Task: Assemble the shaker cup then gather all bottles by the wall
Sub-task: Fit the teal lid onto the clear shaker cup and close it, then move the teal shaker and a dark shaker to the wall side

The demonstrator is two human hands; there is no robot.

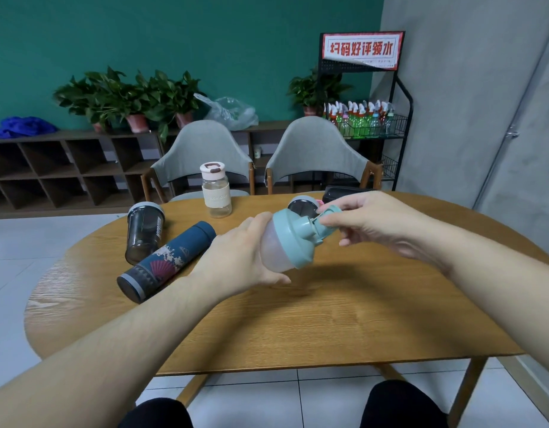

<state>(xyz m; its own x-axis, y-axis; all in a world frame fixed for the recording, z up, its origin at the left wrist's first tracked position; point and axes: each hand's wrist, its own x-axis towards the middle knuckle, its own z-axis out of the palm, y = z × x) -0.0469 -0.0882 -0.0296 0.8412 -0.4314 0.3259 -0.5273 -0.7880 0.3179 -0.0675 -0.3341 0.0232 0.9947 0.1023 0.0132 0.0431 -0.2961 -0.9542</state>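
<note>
Far left on the wooden desk, a smoky dark shaker stands upright; just beside it a navy patterned flask lies on its side. Behind them, a clear bottle with a cream lid stands upright. Left hand, fingers wrapped round the frosted body of the shaker cup, held tilted above mid-desk. Right hand, fingers pinching the teal lid's flip cap. Behind the cup, a round dark lidded container, partly hidden.

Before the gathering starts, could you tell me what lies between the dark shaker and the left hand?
In the head view, the navy flask lies on its side between the dark shaker and the left hand.
</note>
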